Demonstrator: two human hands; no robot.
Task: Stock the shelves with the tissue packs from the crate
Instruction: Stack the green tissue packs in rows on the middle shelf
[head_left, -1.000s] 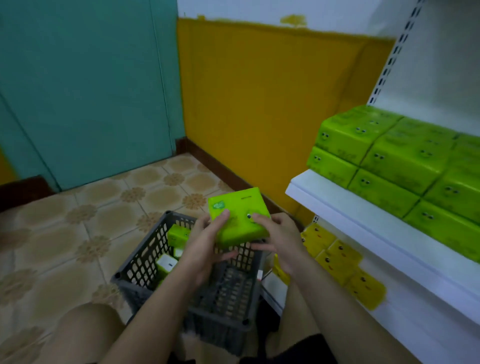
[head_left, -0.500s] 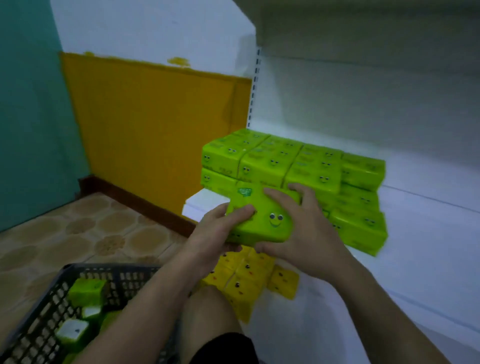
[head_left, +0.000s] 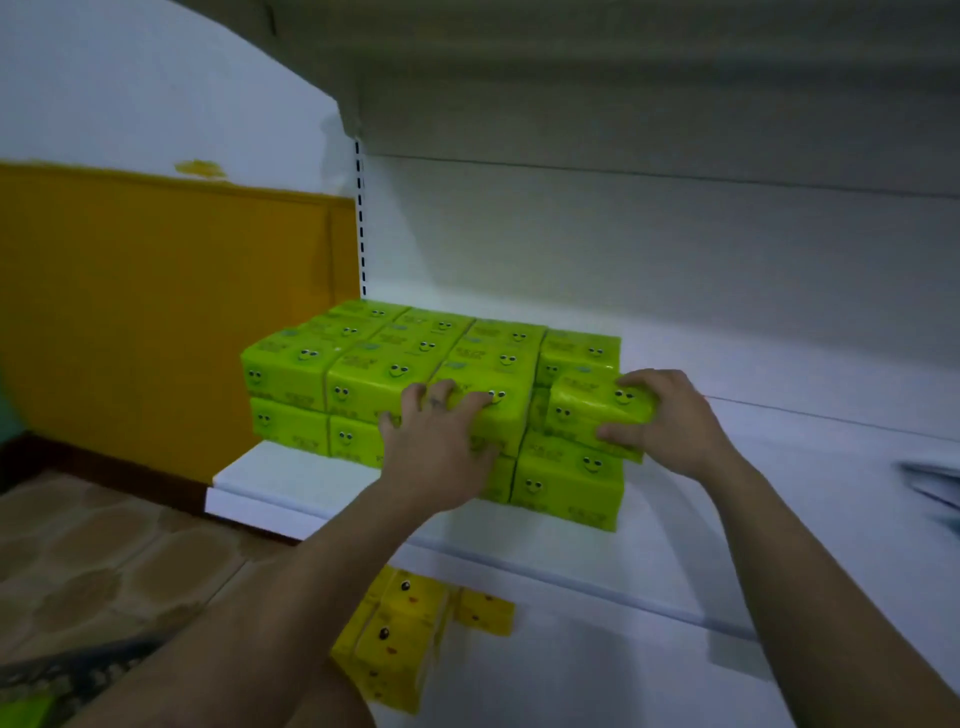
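Tissue pack (head_left: 587, 415), for top of stack (head_left: 332, 374) on shelf (head_left: 753, 467)
Detail: right grip (head_left: 675, 421) pinches it; left grip (head_left: 441, 452) spread flat, bracing stack; advise sliding flush against neighbours

dim bluish light; shadow under upper shelf (head_left: 623, 78); soft focus, wide-angle bending, blurred edges.

A dark, blurred strip of the crate (head_left: 72, 675) shows at the lower left edge; the green patch (head_left: 23, 709) in the corner is cut off, perhaps a pack. The left hand (head_left: 441, 452) covers the fronts of some stacked packs (head_left: 511, 421). The right hand (head_left: 670, 421) hides the far end of its tissue pack (head_left: 587, 410). A pale smear (head_left: 932, 483) at the right edge is too blurred to name. Wrapper print is unreadable.
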